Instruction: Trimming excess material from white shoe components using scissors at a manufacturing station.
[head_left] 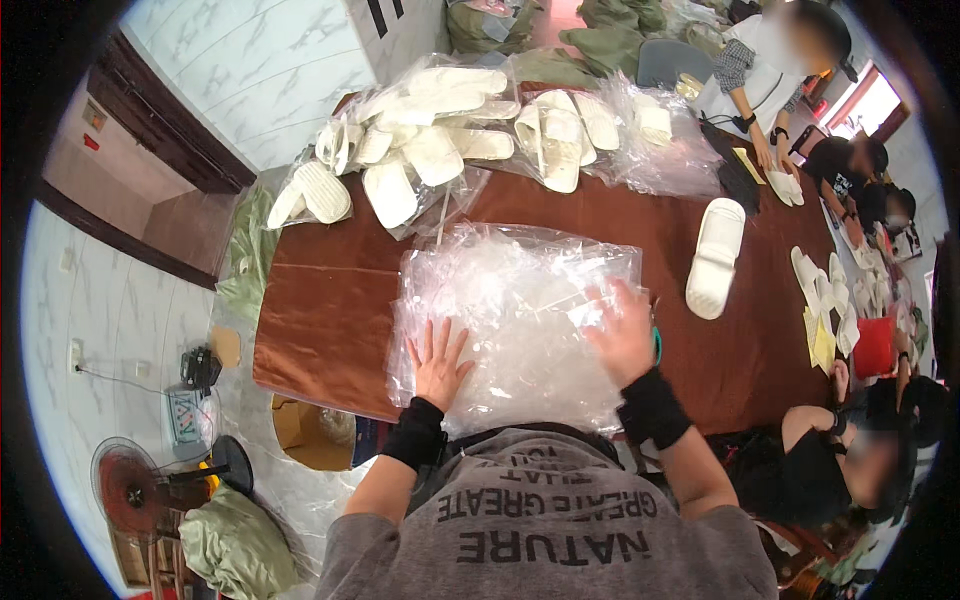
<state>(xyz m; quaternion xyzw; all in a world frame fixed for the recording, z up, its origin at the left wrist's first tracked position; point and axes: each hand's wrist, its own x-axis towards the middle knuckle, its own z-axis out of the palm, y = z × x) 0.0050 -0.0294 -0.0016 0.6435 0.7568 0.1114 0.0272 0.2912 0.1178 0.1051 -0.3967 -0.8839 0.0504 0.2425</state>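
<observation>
A stack of clear plastic bags (pixel 520 330) lies flat on the brown-covered table right in front of me. My left hand (pixel 440 362) rests on its left side, palm down with the fingers spread. Over the right side is my right hand (pixel 622 338), slightly blurred, its fingers reaching forward on the plastic; whether they pinch a bag I cannot make out. A small teal item (pixel 656 345) shows partly beside the right hand, mostly hidden. To the right of the bags lies a white slipper (pixel 716 258). Black bands wrap both my wrists.
White slippers (pixel 430 150), many in clear bags, are heaped along the table's far side. A co-worker (pixel 760 80) handles slippers at the far right corner; other people sit along the right. An open cardboard box (pixel 310 432) and a fan (pixel 130 485) stand at lower left.
</observation>
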